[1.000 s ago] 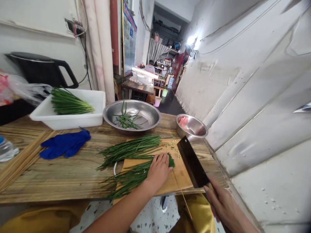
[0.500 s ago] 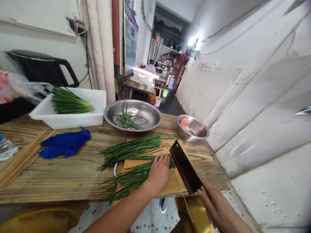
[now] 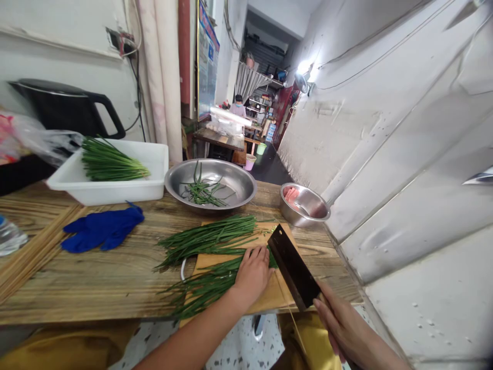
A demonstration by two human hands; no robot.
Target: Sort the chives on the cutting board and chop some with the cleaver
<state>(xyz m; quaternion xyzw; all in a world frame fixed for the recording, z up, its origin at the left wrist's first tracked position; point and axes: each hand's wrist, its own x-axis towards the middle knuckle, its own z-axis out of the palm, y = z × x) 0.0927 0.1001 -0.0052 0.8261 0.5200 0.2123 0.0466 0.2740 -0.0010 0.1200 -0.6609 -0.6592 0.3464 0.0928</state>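
Observation:
My left hand (image 3: 253, 272) presses down on a bunch of garlic chives (image 3: 210, 288), fingers curled over its right end on a wooden cutting board (image 3: 279, 295). In my right hand (image 3: 341, 318) is a cleaver (image 3: 292, 270), gripped by its handle. Its dark broad blade slants over the board's right side, just right of my left fingertips. A second bunch of garlic chives (image 3: 211, 234) lies farther back, partly on the board. Small pale cut bits are scattered near the top of the blade.
Behind the board stand a wide steel basin (image 3: 244, 191) with loose chives and a smaller steel bowl (image 3: 308, 218) with something pink. To the left are a white tray (image 3: 115, 196) holding chives, a blue glove (image 3: 103, 228), thin wooden sticks (image 3: 34, 252) and a black kettle (image 3: 57, 110). A wall borders the right.

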